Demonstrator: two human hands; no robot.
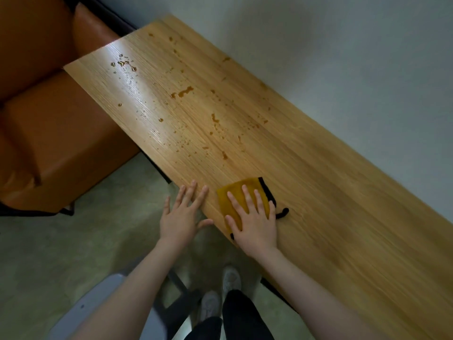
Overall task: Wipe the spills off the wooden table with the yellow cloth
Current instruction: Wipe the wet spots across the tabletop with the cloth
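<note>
A long wooden table (318, 182) runs diagonally from upper left to lower right. Brown liquid spills (185, 91) and many small droplets dot its far half. A folded yellow cloth (235, 195) with black trim lies near the table's front edge. My right hand (255, 219) rests flat on the cloth, fingers spread, pressing it to the wood. My left hand (182, 214) is open with fingers apart; its fingertips touch the table's front edge just left of the cloth. The nearest spill drops lie a short way beyond the cloth.
An orange leather seat (49, 133) stands against the table's left end. A pale wall (343, 57) runs along the table's far side. A grey stool (103, 305) and my shoes (220, 295) are on the floor below.
</note>
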